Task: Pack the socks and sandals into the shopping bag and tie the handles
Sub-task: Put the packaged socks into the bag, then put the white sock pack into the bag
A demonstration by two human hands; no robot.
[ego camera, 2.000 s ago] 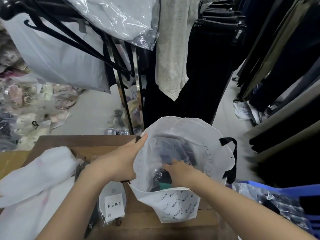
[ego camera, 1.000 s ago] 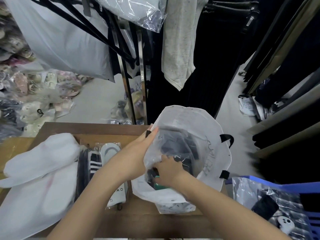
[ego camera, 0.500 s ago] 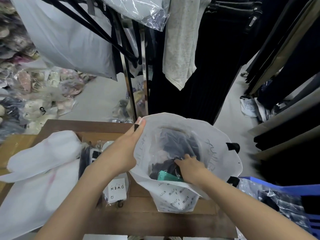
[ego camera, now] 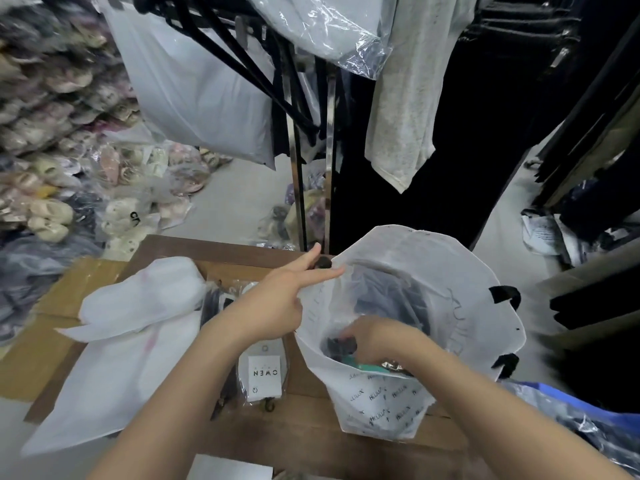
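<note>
The left hand (ego camera: 278, 301) is closed on the left rim of the shopping bag (ego camera: 436, 268). The rim is pinched under the thumb, while two fingers (ego camera: 327, 273) are stretched out along the edge, and a black handle (ego camera: 322, 262) is seen between them. The right hand (ego camera: 375, 337) is put down inside the bag, with the fingers curled round a dark item (ego camera: 341, 344). Because of blur it cannot be told if this is a sock or a sandal. Just below this hand a teal edge (ego camera: 367, 367) is seen, and deeper in the bag a dark bundle (ego camera: 388, 296) in clear plastic is lying.

The bag is standing open on the right part of the wooden table (ego camera: 225, 245), and two black handle ends (ego camera: 505, 293) are seen on its right side. One pack of socks (ego camera: 265, 372) with a white card is lying on the table, just beside the bag and partly under the left forearm. Further left, white bags (ego camera: 138, 299) are laid over cardboard (ego camera: 69, 289). Behind the table a clothes rail (ego camera: 298, 168) and a pale grey garment (ego camera: 405, 98) are seen, and packed shoes (ego camera: 52, 150) are heaped at the far left.
</note>
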